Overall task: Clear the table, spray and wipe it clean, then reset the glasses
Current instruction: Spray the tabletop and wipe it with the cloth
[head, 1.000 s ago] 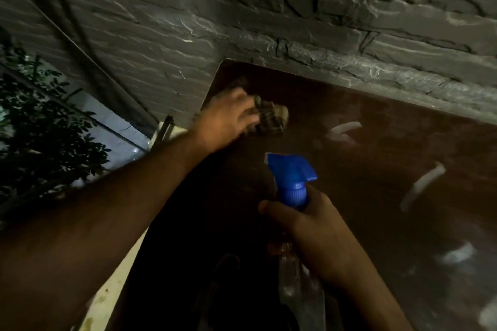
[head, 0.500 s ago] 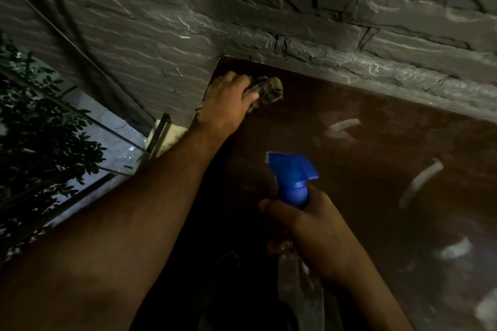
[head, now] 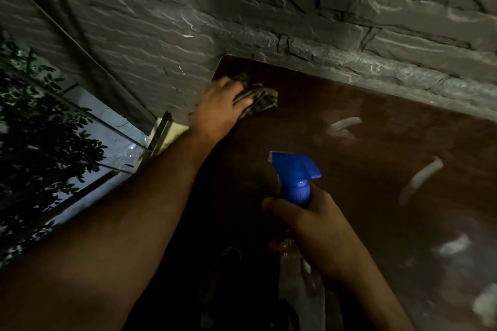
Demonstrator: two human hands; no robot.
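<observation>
Stone wall (head: 269, 21) fills the top of the view, and the dark brown tabletop (head: 363, 156) butts against it, marked with pale streaks and blotches. Leafy plant (head: 40, 121) stands well left of the tabletop, behind glass. At the tabletop's far left corner, just beside the wall, the left hand (head: 219, 109) presses down on a bunched cloth (head: 259, 102), its fingers curled over it. Nearer the viewer, above the tabletop's dim near part, the right hand (head: 312, 231) grips a clear bottle (head: 298, 271) by the neck, under its blue sprayer (head: 294, 172).
</observation>
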